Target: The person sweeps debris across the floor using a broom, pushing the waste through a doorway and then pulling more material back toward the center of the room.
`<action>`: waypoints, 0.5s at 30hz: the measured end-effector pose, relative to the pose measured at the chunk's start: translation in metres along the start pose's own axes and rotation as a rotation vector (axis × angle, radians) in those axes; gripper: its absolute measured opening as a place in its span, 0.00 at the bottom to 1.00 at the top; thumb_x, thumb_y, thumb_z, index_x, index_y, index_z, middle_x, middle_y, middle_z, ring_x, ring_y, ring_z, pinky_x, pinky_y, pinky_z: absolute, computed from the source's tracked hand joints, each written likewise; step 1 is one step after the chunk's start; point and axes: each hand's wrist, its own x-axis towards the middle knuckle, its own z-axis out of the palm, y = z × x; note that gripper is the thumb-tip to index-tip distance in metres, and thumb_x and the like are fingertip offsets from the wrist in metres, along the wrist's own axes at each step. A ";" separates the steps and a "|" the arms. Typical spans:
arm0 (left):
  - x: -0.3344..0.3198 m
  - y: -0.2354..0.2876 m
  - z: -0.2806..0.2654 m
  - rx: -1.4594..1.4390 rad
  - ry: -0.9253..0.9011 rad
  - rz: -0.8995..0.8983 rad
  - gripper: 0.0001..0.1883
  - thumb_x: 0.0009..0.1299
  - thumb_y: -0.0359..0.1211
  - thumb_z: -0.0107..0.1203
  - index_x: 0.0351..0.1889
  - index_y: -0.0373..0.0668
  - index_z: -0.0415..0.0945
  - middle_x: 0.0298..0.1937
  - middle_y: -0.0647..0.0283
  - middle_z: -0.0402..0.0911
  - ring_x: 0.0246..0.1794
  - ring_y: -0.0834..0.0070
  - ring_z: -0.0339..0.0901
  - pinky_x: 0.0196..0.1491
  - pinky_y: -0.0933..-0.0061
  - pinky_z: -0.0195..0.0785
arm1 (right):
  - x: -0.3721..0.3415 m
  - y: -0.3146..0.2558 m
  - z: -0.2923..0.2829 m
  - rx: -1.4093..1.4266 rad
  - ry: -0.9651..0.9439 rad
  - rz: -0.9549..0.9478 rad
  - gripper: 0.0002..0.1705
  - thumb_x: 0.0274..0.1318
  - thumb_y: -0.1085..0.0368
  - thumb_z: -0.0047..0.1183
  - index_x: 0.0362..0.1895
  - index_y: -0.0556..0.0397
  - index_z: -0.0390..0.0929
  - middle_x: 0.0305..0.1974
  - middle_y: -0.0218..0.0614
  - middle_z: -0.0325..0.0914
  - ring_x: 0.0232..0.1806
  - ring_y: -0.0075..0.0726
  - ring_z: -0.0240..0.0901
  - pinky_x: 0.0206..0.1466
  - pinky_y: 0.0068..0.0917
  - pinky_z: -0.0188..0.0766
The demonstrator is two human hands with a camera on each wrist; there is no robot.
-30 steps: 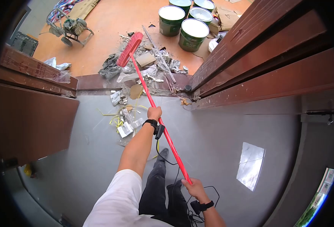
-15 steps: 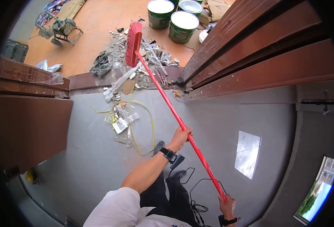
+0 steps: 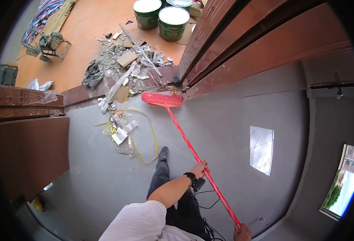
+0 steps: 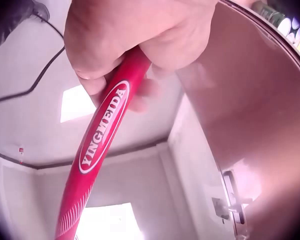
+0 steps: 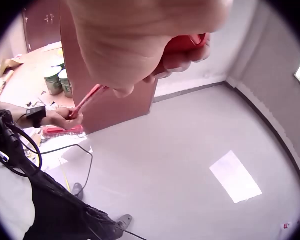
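Moved since the earlier frame: red broom head [image 3: 161, 99], drawn nearer from over the far debris heap [image 3: 110, 60] to the near side of the threshold [image 3: 80, 96], now lying crosswise. Broom pole [image 3: 186, 139]: red, round, slanting near and right. Left hand [image 3: 201, 169]: fingers curled around the pole partway along. Right hand [image 3: 243, 233]: holding the pole's near end, wrist cut off by the frame edge. Left wrist view only: white oval label [image 4: 104, 127] reading YINGMEIDA, and a metal door handle [image 4: 233, 200] on a brown door. Right wrist view only: fingers of the right hand wrapping the red pole from the side, most of that stretch hidden by the palm. Materials: debris heap of grey dust, crumpled plastic and broken pieces; flat cardboard piece [image 3: 127, 58]; thin yellow strap [image 3: 154, 132], looped on smooth grey floor [image 3: 225, 120]; cylindrical green buckets [image 3: 172, 31] with white tops, far, the rearmost cut off. Hard to make out: whether the bristles touch the floor; small scraps within the heap.
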 end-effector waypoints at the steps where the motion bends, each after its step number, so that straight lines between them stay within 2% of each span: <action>1: 0.002 0.030 -0.016 0.010 0.020 0.079 0.13 0.70 0.43 0.46 0.33 0.42 0.65 0.18 0.69 0.62 0.18 0.77 0.64 0.34 0.63 0.74 | 0.017 -0.022 0.015 0.060 0.097 -0.066 0.14 0.53 0.53 0.51 0.30 0.51 0.73 0.23 0.44 0.73 0.25 0.54 0.71 0.27 0.44 0.66; 2: -0.004 0.058 -0.023 -0.009 0.090 0.152 0.13 0.70 0.43 0.46 0.34 0.43 0.64 0.17 0.70 0.61 0.17 0.78 0.63 0.33 0.65 0.73 | 0.031 -0.039 0.030 0.123 0.189 -0.130 0.14 0.47 0.56 0.58 0.25 0.53 0.72 0.19 0.44 0.72 0.21 0.54 0.71 0.23 0.43 0.64; 4: -0.028 0.103 -0.033 -0.017 0.045 0.237 0.14 0.71 0.45 0.45 0.33 0.44 0.63 0.15 0.72 0.59 0.16 0.79 0.61 0.32 0.68 0.70 | 0.048 -0.060 0.040 0.168 0.247 -0.192 0.15 0.47 0.54 0.57 0.27 0.51 0.72 0.21 0.42 0.72 0.23 0.52 0.71 0.24 0.44 0.64; 7: -0.056 0.116 -0.028 0.031 0.084 0.265 0.15 0.71 0.45 0.45 0.32 0.44 0.63 0.15 0.73 0.58 0.16 0.80 0.60 0.32 0.68 0.69 | 0.050 -0.068 0.039 0.316 0.225 -0.249 0.15 0.47 0.55 0.58 0.27 0.51 0.72 0.20 0.41 0.70 0.22 0.52 0.70 0.23 0.44 0.63; 9: -0.068 0.097 -0.021 0.029 0.073 0.259 0.15 0.71 0.45 0.45 0.31 0.45 0.63 0.14 0.73 0.57 0.16 0.80 0.60 0.32 0.70 0.69 | 0.042 -0.044 0.053 0.300 0.211 -0.225 0.15 0.47 0.55 0.58 0.27 0.52 0.72 0.20 0.41 0.70 0.22 0.52 0.69 0.23 0.44 0.62; 12: -0.080 0.058 -0.018 -0.085 -0.162 0.208 0.15 0.71 0.46 0.44 0.30 0.46 0.64 0.14 0.74 0.56 0.16 0.79 0.61 0.32 0.69 0.68 | 0.027 -0.006 0.072 0.289 0.225 -0.171 0.15 0.46 0.55 0.58 0.26 0.52 0.72 0.21 0.41 0.70 0.23 0.53 0.69 0.24 0.45 0.62; 15: -0.081 0.029 -0.012 -0.066 -0.175 0.157 0.15 0.71 0.46 0.43 0.31 0.46 0.64 0.14 0.74 0.57 0.17 0.78 0.62 0.33 0.68 0.69 | 0.016 0.013 0.085 0.322 0.227 -0.133 0.14 0.46 0.56 0.58 0.26 0.52 0.71 0.22 0.41 0.71 0.26 0.53 0.70 0.27 0.44 0.62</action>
